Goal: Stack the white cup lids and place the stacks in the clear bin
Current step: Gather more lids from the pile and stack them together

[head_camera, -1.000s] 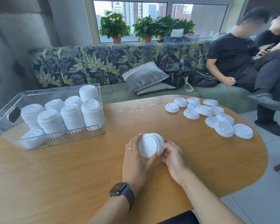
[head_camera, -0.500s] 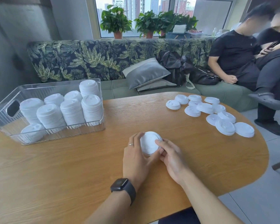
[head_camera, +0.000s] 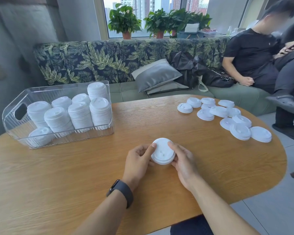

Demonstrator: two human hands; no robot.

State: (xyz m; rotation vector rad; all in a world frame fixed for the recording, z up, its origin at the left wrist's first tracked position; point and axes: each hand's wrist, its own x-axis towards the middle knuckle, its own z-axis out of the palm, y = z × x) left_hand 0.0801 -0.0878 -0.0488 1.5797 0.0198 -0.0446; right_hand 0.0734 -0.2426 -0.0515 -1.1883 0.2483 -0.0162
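A short stack of white cup lids point(head_camera: 162, 152) rests on the wooden table point(head_camera: 75, 175) in front of me, top side up. My left hand point(head_camera: 137, 160) grips its left edge and my right hand point(head_camera: 182, 158) grips its right edge. The clear bin point(head_camera: 58, 138) stands at the table's left and holds several tall stacks of lids point(head_camera: 80, 114). Several loose lids point(head_camera: 224, 116) lie scattered at the table's far right.
A leaf-patterned sofa point(head_camera: 109, 61) with grey cushions point(head_camera: 156, 75) runs behind the table. Two people point(head_camera: 255, 55) sit on it at the right, their legs close to the table's right end. Potted plants point(head_camera: 124, 21) line the window sill.
The lid stack was tilted on edge between my hands; it now lies flat with its top up. The view has shifted slightly upward.
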